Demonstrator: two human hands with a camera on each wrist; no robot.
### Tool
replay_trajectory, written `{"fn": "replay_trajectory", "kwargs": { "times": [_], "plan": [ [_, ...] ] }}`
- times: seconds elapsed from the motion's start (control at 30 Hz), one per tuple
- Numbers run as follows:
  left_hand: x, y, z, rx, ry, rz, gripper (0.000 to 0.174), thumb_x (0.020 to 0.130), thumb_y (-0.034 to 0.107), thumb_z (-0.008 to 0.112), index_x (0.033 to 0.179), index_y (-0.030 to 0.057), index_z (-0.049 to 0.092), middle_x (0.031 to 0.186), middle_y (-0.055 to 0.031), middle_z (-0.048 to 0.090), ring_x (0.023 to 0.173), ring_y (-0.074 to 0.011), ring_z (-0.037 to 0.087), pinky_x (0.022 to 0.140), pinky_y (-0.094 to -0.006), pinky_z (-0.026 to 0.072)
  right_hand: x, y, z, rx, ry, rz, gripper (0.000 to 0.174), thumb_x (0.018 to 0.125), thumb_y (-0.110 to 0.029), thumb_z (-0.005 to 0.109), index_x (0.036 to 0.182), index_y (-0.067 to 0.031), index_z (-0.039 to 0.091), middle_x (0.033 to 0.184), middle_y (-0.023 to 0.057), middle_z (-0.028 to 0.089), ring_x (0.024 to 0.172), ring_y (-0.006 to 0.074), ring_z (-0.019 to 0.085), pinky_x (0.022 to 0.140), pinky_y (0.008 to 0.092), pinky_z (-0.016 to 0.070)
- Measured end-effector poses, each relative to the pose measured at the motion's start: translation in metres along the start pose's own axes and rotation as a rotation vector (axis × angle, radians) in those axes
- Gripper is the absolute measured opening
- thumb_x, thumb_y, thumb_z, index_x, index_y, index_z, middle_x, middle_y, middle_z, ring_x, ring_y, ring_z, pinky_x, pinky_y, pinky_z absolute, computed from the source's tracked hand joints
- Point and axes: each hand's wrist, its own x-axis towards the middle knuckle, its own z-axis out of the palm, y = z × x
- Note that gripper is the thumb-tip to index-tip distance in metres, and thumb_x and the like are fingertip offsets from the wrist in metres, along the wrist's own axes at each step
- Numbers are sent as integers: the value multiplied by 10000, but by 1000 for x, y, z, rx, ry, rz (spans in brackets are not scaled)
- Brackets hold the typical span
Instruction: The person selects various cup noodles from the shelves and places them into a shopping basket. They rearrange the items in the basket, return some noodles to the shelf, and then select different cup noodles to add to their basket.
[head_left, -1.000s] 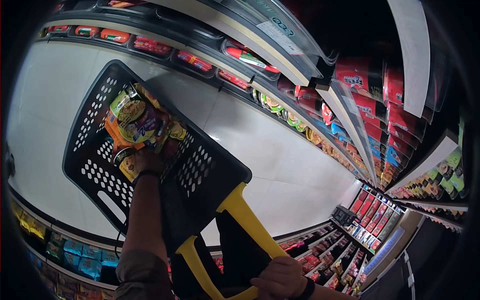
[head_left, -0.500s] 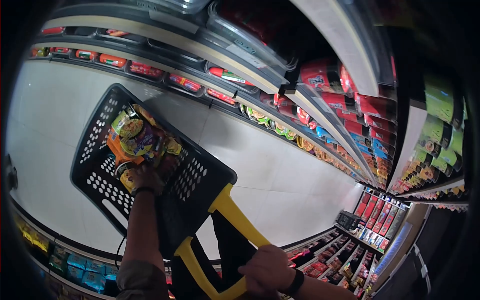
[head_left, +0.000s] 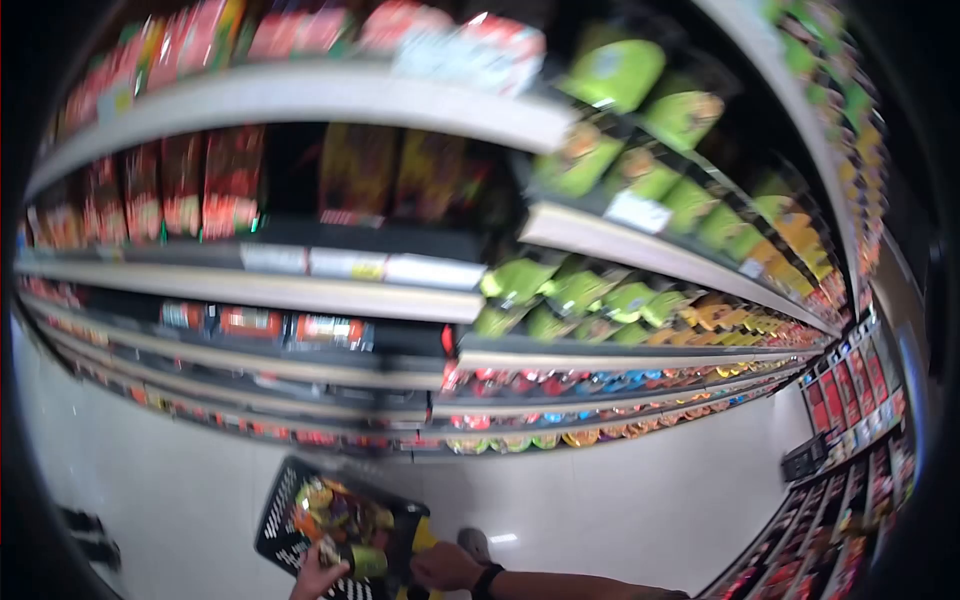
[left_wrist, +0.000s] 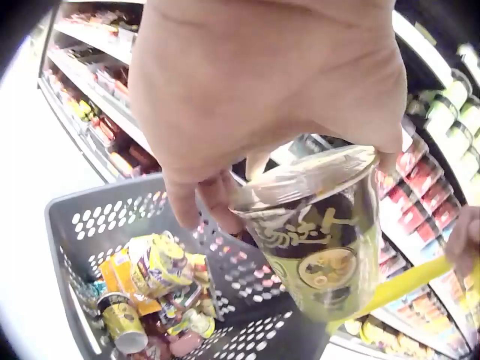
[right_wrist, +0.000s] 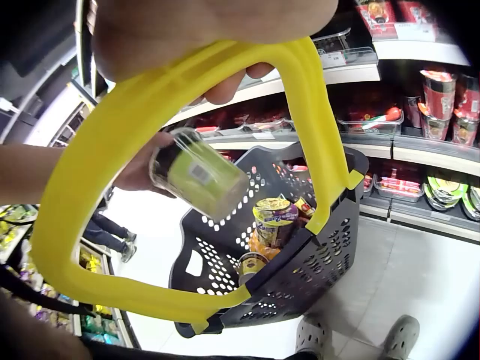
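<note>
My left hand [left_wrist: 262, 90] gripping a green cup [left_wrist: 322, 259], my right hand [head_left: 445, 567] gripping a yellow handle [right_wrist: 315, 135], dark basket [right_wrist: 330, 259] near, shelves [head_left: 300, 95] far

In the head view, green packs [head_left: 618, 75] are blurring past reading and the bottom edge is cropping the basket [head_left: 275, 520]. In the left-wrist view, the left grip [left_wrist: 262, 82], cropped at the top, is partly hiding the cup [left_wrist: 326, 259].
</note>
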Motion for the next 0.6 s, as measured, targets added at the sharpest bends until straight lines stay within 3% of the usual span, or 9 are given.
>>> {"fn": "replay_trajectory", "kwargs": {
  "times": [0.03, 0.1, 0.17, 0.23, 0.27, 0.3, 0.4, 0.5, 0.6],
  "plan": [
    [-29, 32, -8, -29, 2, 59, 644, 848, 350, 697, 1374, 54, 474, 1027, -170, 672, 932, -213, 643, 838, -343, 513, 2, -2, -4, -3, -157, 77, 262, 833, -328, 637, 984, -114, 638, 902, 130, 673, 879, 348, 646, 809, 442, 495],
    [-50, 36, -4, -113, 163, 148, 433, 871, 152, 651, 1248, 0, 500, 1005, -88, 566, 865, -230, 577, 550, -427, 516, 2, 15, 20, 80, 108, -101, 194, 859, -246, 607, 969, -87, 625, 822, 108, 627, 755, 304, 606, 701, 415, 483],
    [-64, 57, -10, 113, 191, 337, 569, 844, 96, 674, 1346, -14, 430, 989, -33, 533, 925, -191, 548, 748, -342, 523, 0, 10, 2, 170, 346, -280, 130, 885, -163, 577, 955, -59, 612, 742, 86, 581, 631, 260, 566, 593, 389, 470],
    [-99, 117, 3, 17, 300, 292, 543, 853, 127, 669, 1332, -14, 455, 1023, -41, 546, 993, -168, 536, 891, -298, 470, -11, -7, -39, 1542, 5, 96, 232, 979, -274, 544, 1078, -65, 565, 896, 91, 595, 757, 234, 588, 681, 393, 503],
    [-95, 116, 1, -11, 208, 343, 597, 845, 154, 681, 1372, 7, 443, 1173, -75, 544, 1094, -202, 520, 936, -319, 458, 5, 13, -40, 761, 281, -314, 284, 993, -235, 539, 1206, -50, 502, 1036, 75, 584, 908, 178, 584, 800, 346, 509],
    [-107, 151, 1, 8, 91, 148, 662, 837, 200, 693, 1410, 25, 412, 1355, -146, 468, 1229, -263, 459, 1033, -365, 400, 32, 33, -20, 1041, 173, -343, 430, 960, -172, 599, 1328, -36, 423, 1135, 83, 573, 1010, 180, 582, 901, 313, 481],
    [-145, 256, 42, 172, 197, 242, 704, 836, 249, 696, 1427, 29, 384, 1399, -210, 394, 1319, -335, 379, 1104, -408, 330, -3, 19, -74, 1133, -68, -652, 701, 910, -95, 646, 1484, -13, 252, 1464, 144, 397, 1237, 202, 496, 991, 330, 449],
    [-145, 308, 76, 180, 148, 311, 695, 846, 211, 691, 1438, 39, 371, 1418, -211, 433, 1326, -322, 409, 1102, -396, 333, -80, -10, -180, 555, -217, -336, 776, 884, -126, 677, 1499, -4, 220, 1505, 166, 357, 1319, 224, 431, 1033, 346, 420],
    [-123, 321, 102, 252, 147, 512, 736, 836, 222, 706, 1452, 38, 348, 1450, -210, 409, 1358, -320, 372, 1115, -411, 307, -89, 20, -185, 377, -92, -347, 859, 829, -245, 738, 1493, -21, 241, 1451, 186, 426, 1270, 261, 490, 1007, 367, 441]
  ]
}}
